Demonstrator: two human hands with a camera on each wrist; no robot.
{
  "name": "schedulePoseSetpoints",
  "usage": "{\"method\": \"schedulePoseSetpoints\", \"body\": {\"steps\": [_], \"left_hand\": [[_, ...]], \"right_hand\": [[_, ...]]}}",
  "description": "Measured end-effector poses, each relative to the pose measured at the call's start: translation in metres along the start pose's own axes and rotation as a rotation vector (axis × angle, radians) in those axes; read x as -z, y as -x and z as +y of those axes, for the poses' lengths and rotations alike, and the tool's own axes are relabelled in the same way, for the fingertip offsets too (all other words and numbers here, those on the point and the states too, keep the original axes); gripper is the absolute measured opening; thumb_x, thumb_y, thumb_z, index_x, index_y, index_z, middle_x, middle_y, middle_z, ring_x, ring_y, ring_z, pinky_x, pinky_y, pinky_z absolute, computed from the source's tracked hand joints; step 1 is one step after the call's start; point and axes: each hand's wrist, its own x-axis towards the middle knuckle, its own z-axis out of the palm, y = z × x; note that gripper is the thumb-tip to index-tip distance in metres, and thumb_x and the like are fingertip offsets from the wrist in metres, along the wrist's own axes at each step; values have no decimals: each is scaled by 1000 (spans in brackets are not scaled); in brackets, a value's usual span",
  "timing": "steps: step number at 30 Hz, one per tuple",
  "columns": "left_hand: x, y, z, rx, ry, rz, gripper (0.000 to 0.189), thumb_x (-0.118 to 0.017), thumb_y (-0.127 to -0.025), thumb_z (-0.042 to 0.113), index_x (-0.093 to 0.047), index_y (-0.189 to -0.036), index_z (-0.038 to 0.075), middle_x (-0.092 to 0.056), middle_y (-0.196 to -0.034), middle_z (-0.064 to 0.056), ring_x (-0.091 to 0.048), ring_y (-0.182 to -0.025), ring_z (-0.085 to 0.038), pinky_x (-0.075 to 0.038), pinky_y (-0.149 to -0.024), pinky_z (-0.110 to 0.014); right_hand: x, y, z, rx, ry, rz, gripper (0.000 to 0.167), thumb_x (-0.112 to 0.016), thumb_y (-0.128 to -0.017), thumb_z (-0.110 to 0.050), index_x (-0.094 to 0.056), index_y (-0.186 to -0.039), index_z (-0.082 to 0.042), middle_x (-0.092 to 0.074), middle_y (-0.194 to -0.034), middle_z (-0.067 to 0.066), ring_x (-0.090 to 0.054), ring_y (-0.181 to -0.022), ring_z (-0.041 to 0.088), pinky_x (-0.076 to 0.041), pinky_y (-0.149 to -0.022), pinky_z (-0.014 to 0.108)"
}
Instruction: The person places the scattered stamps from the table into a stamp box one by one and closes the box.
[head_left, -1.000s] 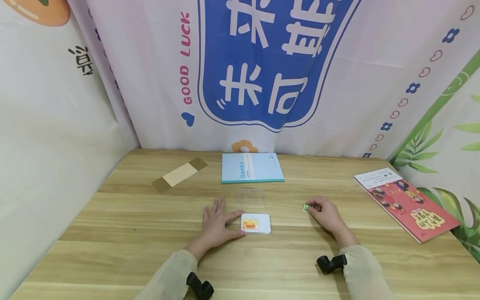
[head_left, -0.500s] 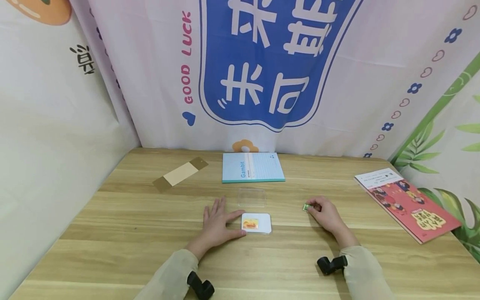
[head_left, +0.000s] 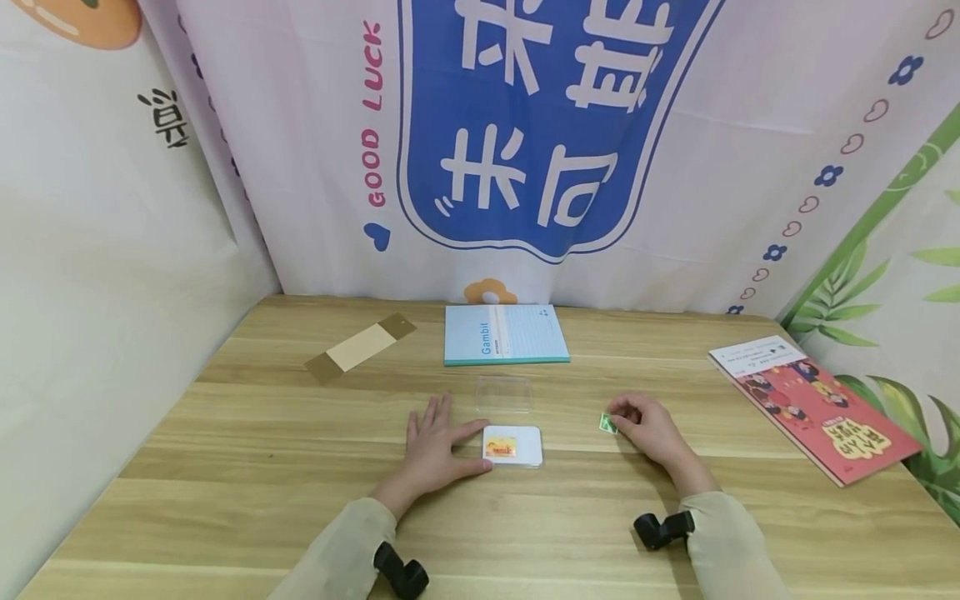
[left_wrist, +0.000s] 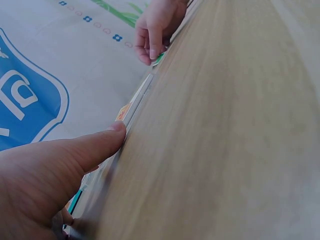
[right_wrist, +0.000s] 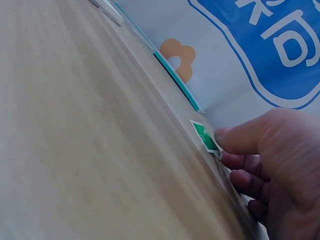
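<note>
On the wooden table lies a white card (head_left: pixel 529 447) with rounded corners, in what looks like a clear holder. An orange-and-yellow stamp (head_left: pixel 500 447) sits on its left half. My left hand (head_left: pixel 433 450) rests on the table with fingers spread, thumb and index fingertip touching the card's left corners. Off to the right, my right hand (head_left: pixel 649 423) pinches a small green stamp (head_left: pixel 608 423) with a white border between thumb and fingers. In the right wrist view the green stamp (right_wrist: pixel 204 136) is tilted, close over the table, its near edge under the thumb.
A clear plastic cover (head_left: pixel 503 394) lies just beyond the card. Behind it is a blue notebook (head_left: pixel 506 335). A brown-and-beige strip (head_left: pixel 361 348) lies at the back left, and a red booklet (head_left: pixel 817 408) at the right edge. A printed curtain (head_left: pixel 315 167) hangs behind the table.
The green stamp has shifted slightly left and toward me in my right fingers, and more of its face shows. My left hand and the white card have stayed in place.
</note>
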Motion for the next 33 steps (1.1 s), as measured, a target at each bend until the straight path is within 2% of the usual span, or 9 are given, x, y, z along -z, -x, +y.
{"method": "schedulePoseSetpoints", "body": {"steps": [6,16,33], "left_hand": [[0,0,0,-5,-11,3,60,-63,-67,55,-53,-119,27,-8,-139,-23,2,-126,-37,7,-94,-55],[0,1,0,-18,-17,13,59,-63,-67,54,-54,-119,26,-9,-139,-24,0,-126,-38,6,-94,-55],[0,1,-1,-22,-25,11,60,-63,-67,55,-53,-119,27,-8,-139,-23,0,-126,-38,6,-94,-55]], "right_hand": [[2,2,0,-29,-17,-25,23,-66,-76,-12,-61,-95,0,-54,-83,6,-43,-69,17,-37,-60,28],[1,9,0,-36,11,-14,33,-70,-73,-19,-64,-100,-2,-45,-78,5,-38,-67,17,-33,-57,27],[-2,7,0,-13,38,-4,19,-65,-74,-5,-64,-93,-2,-48,-81,4,-40,-68,16,-35,-57,27]]}}
